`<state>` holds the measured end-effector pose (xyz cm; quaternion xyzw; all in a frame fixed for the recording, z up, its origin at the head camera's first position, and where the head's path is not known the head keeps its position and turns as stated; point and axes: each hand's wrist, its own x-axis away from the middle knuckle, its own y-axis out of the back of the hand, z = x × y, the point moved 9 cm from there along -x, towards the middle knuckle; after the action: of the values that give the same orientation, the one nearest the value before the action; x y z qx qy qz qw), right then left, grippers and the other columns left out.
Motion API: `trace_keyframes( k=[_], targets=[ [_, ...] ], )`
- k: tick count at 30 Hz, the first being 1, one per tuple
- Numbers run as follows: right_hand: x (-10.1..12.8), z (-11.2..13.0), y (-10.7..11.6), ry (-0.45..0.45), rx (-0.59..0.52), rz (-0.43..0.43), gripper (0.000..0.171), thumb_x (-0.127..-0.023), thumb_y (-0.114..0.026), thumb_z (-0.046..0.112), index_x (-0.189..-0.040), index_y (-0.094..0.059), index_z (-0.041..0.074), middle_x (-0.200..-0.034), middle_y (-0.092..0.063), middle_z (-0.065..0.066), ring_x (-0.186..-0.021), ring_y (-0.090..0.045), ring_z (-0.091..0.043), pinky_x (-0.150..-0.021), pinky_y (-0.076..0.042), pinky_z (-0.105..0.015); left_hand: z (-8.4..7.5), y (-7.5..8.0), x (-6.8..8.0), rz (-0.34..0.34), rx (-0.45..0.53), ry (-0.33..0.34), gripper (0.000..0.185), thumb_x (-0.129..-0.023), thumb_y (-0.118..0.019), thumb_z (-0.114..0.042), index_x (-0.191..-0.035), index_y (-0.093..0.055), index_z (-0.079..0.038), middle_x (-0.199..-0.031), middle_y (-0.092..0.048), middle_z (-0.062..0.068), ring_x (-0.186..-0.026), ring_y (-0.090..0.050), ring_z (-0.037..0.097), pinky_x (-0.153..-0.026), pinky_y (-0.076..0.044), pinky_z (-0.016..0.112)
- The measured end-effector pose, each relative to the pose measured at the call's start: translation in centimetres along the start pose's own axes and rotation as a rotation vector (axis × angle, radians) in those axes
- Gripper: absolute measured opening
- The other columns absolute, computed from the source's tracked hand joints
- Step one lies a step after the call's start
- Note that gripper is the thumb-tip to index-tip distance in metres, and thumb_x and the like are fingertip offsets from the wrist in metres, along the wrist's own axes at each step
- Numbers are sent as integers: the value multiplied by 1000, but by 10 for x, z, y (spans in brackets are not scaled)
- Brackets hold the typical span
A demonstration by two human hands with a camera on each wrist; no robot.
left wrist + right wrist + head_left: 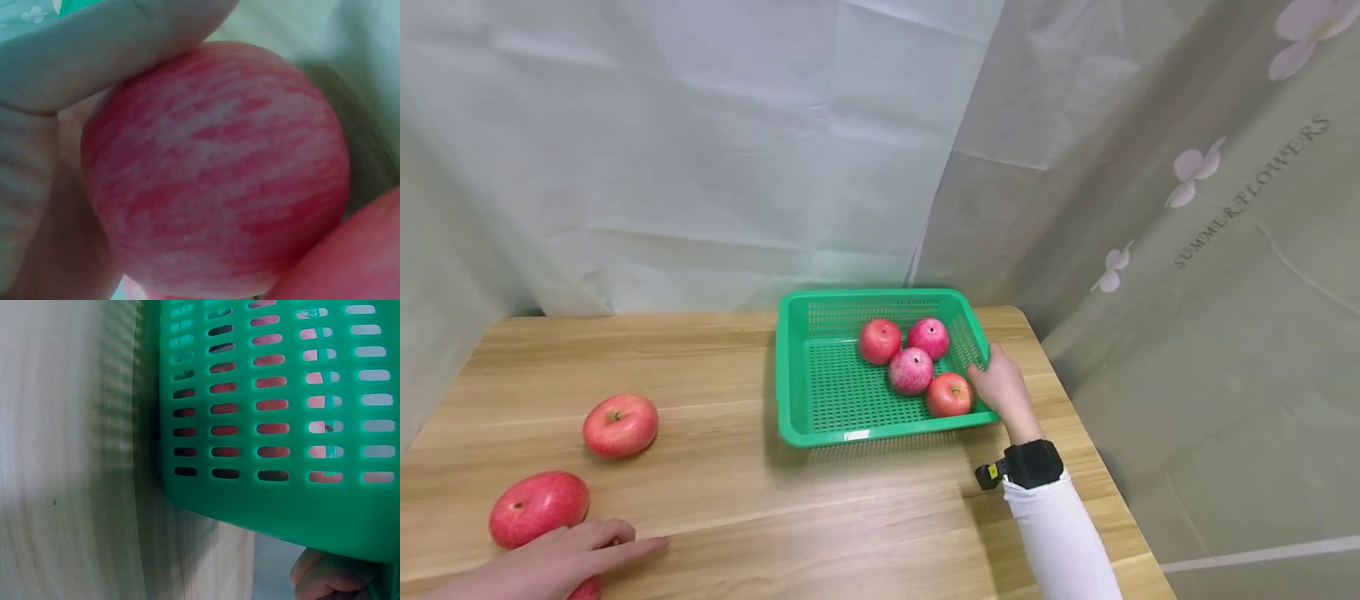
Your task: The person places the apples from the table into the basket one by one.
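My right hand point(1002, 387) grips the right rim of a green plastic basket point(784, 375), its fingers point(328, 578) showing under the rim in the right wrist view. Inside the basket several red apples point(912, 372) lie towards the right. At the lower left, my left hand point(561, 560) reaches over an apple point(586, 590) that it mostly covers in the head view. Up close in the left wrist view, thumb and palm lie around this red striped apple point(215, 172). Another apple point(356, 256) touches it at lower right.
Two more apples are on the wooden table point(700, 492): one apple point(539, 508) beside my left hand, another apple point(621, 426) farther back. Pale sheeting point(685, 167) hangs behind the table, and a flowered curtain point(1225, 350) along the right.
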<state>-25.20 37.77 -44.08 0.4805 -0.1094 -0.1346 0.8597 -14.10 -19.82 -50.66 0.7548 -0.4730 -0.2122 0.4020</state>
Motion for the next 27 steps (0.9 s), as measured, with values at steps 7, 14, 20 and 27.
trace_keyframes(
  k=[7,14,20,27],
  targets=[
    [0,2,0,4,0,0,52,-104,-62,25,-144,-47,-5,-124,-65,-26,-112,-64,-41,-91,-53,-57,-7,-2,9,-144,-207,-132,70,-93,-80,-53,-155,-57,-29,-117,-50,-18,-93,-39,-9,-62,-36,12],
    [-3,0,0,3,10,8,55,-105,-60,26,-147,-44,-7,-128,-64,-28,-115,-63,-43,-93,-53,-59,10,-14,16,-105,-248,13,63,-91,-76,-63,-147,-63,-38,-113,-50,-24,-91,-41,-9,-60,-38,18],
    [-3,1,0,5,-1,16,54,-106,-59,25,-147,-44,-6,-130,-64,-28,-116,-63,-43,-94,-53,-59,12,-17,18,-66,-228,63,49,-93,-76,-61,-136,-68,-39,-108,-51,-31,-90,-46,-10,-61,-39,24],
    [-1,1,-1,1,-16,23,55,-106,-59,25,-148,-43,-6,-130,-63,-28,-116,-63,-43,-94,-53,-57,-1,-5,16,-167,-202,-78,41,-89,-85,-48,-125,-69,-37,-118,-57,-21,-96,-53,-4,-65,-47,22]
  ],
)
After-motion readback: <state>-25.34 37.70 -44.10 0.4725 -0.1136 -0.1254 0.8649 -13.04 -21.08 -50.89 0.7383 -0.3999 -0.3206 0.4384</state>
